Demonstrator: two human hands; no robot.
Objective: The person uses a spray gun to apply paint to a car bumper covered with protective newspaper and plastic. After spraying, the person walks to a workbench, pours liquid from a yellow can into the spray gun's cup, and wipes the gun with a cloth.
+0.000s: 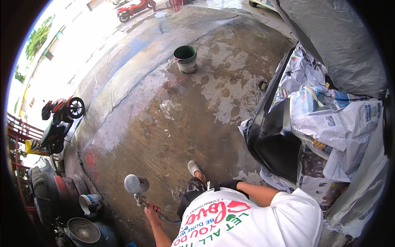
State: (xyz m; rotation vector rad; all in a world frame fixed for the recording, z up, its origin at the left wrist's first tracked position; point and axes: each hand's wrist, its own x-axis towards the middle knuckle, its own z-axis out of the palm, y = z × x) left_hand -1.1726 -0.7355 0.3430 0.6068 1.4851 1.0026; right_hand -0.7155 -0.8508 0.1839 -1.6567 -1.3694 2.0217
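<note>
My left hand [152,212] is closed around the handle of a paint spray gun [141,199], held out low at my left side. The gun's round grey metal cup [135,184] faces up toward me, and a hose [169,219] trails from the grip toward my body. My right arm [260,193] bends in to my waist. Its hand ends among something black [230,184], a glove or clothing, so its fingers are hidden. Nearest to that arm is a black car-body panel [277,154], edged with newspaper masking [333,123].
A green-lined bucket [186,61] stands ahead on the stained concrete floor [164,119]. Stacked tyres [61,185], a small paint pail [90,203] and a round-topped drum [84,230] crowd the left. Motorcycles [61,115] are parked beyond; grey plastic sheeting [341,37] hangs at right.
</note>
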